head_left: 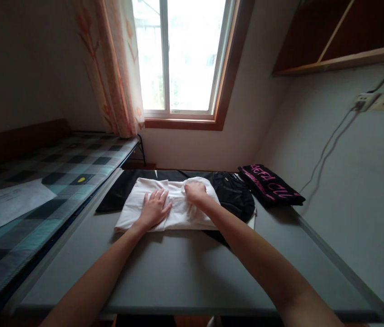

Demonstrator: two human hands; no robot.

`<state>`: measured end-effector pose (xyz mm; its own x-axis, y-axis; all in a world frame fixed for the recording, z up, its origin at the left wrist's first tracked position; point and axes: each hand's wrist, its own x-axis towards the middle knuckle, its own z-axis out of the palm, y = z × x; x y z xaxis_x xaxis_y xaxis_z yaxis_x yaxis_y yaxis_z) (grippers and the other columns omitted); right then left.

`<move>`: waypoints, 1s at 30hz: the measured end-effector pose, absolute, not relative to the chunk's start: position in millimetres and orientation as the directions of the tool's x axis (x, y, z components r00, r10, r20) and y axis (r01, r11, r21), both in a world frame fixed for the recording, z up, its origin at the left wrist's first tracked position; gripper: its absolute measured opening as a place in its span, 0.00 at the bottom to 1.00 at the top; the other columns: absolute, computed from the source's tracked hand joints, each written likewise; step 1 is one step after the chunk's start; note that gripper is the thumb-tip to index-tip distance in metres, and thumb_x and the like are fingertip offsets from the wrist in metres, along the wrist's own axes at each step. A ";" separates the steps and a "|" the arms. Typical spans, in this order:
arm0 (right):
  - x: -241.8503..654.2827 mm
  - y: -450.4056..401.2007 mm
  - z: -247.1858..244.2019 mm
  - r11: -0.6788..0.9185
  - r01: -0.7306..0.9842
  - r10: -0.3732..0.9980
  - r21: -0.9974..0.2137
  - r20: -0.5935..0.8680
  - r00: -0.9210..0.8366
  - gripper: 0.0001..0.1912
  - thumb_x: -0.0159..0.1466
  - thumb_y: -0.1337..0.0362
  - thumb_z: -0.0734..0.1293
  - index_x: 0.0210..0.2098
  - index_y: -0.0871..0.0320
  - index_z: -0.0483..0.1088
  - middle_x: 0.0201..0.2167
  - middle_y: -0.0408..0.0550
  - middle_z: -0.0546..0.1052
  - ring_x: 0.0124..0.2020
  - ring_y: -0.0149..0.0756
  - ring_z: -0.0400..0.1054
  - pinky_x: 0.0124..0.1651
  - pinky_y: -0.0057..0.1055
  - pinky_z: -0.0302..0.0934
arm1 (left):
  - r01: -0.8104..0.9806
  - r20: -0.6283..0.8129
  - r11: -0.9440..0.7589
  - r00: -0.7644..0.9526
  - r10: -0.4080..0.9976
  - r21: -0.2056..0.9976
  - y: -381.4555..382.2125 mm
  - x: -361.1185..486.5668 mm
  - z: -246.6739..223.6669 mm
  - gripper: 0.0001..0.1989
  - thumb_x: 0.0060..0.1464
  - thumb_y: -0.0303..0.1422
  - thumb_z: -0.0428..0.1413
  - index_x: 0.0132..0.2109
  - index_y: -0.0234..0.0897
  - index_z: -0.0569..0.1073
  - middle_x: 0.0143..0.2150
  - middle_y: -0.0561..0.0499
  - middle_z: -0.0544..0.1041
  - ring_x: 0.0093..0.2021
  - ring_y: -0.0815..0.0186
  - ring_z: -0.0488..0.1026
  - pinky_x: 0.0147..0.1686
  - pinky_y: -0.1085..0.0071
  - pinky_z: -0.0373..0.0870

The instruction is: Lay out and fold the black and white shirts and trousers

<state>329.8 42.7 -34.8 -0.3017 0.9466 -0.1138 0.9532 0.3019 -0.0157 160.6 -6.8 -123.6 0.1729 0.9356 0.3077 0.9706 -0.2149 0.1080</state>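
A white garment (178,220), partly folded, lies on top of black clothing (234,195) on the table. My left hand (154,209) rests flat on its left part with the fingers spread. Over the right part, my right hand (195,193) is closed at a raised bit of the white cloth; its fingertips are slightly blurred.
The grey table (178,277) runs to the wall on the right. A folded black cloth with pink lettering (270,184) lies at its back right. On the left is a bed (65,159) with papers (16,202). A cable hangs from a wall socket (365,102).
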 end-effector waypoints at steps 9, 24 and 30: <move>318.9 39.3 -39.6 0.330 0.911 0.910 -0.247 -0.172 -0.377 0.19 0.64 0.53 0.64 0.37 0.63 0.78 0.30 0.57 0.80 0.34 0.44 0.75 0.36 0.30 0.64 | 0.953 0.373 -0.265 0.195 0.907 0.146 -7.4 159.8 -121.6 0.22 0.62 0.42 0.47 0.60 0.41 0.67 0.64 0.42 0.66 0.64 0.51 0.59 0.62 0.46 0.50; 356.9 111.7 -83.8 0.223 0.955 0.975 -0.196 0.022 -0.223 0.21 0.69 0.54 0.55 0.52 0.55 0.72 0.54 0.58 0.71 0.54 0.51 0.64 0.52 0.43 0.57 | 0.608 0.384 -0.793 0.724 0.574 0.040 -31.9 191.3 -103.5 0.13 0.53 0.32 0.57 0.47 0.43 0.74 0.47 0.49 0.74 0.47 0.61 0.68 0.53 0.61 0.58; 353.2 116.2 -93.4 0.156 0.960 0.988 -0.232 0.057 -0.147 0.21 0.69 0.52 0.54 0.52 0.54 0.69 0.56 0.57 0.69 0.56 0.51 0.60 0.54 0.44 0.53 | 0.601 0.318 -0.798 0.763 0.562 -0.033 -28.3 188.5 -101.5 0.08 0.57 0.29 0.53 0.42 0.42 0.75 0.38 0.51 0.75 0.38 0.65 0.69 0.49 0.64 0.59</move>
<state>353.2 116.2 -93.4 -0.1467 0.9876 0.0565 0.9601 0.1559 -0.2323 188.5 -28.3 -101.5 0.7635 0.5620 0.3182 0.6013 -0.7984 -0.0326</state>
